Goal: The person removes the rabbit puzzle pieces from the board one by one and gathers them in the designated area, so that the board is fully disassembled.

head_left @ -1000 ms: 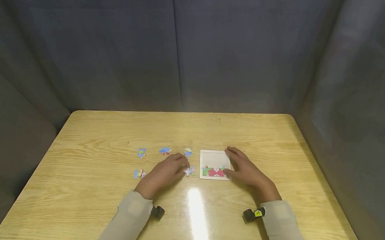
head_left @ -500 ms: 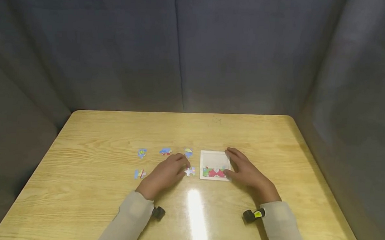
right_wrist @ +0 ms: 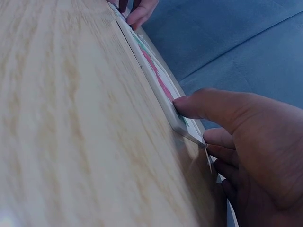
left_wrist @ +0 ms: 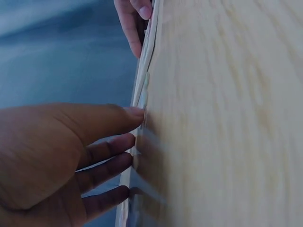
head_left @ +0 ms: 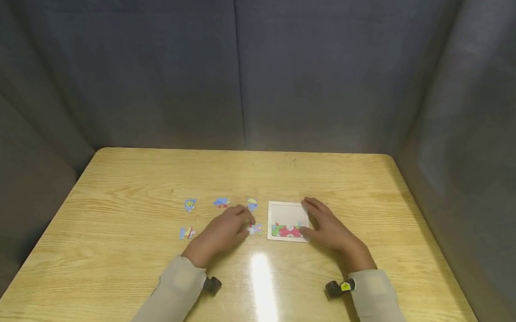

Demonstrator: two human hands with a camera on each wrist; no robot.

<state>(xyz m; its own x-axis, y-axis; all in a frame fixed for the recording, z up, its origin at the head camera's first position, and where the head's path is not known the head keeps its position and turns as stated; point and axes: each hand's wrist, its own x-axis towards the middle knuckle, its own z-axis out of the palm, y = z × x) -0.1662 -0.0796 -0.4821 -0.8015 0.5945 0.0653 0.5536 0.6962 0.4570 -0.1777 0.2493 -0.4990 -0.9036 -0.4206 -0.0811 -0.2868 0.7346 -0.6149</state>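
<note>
My left hand (head_left: 221,230) bends over a light puzzle piece (head_left: 256,229), thumb and fingertips at its left part, which they partly hide. In the left wrist view, its thumb and fingers come down close to the tabletop. A square white puzzle tray (head_left: 286,239) lies just right of that piece. Along the tray's bottom, a row of joined green and pink pieces (head_left: 287,231) is fitted; the upper part shows the bare base. My right hand (head_left: 330,227) holds the tray's right side, thumb on the lower right corner and fingers along the right edge.
Loose pieces lie flat to the left: a yellow-and-blue one (head_left: 252,204), a blue-and-red one (head_left: 222,202), a blue one with a yellow-green patch (head_left: 190,204) and a striped one (head_left: 187,233). Dark curtains (head_left: 244,74) surround the wooden table (head_left: 128,270).
</note>
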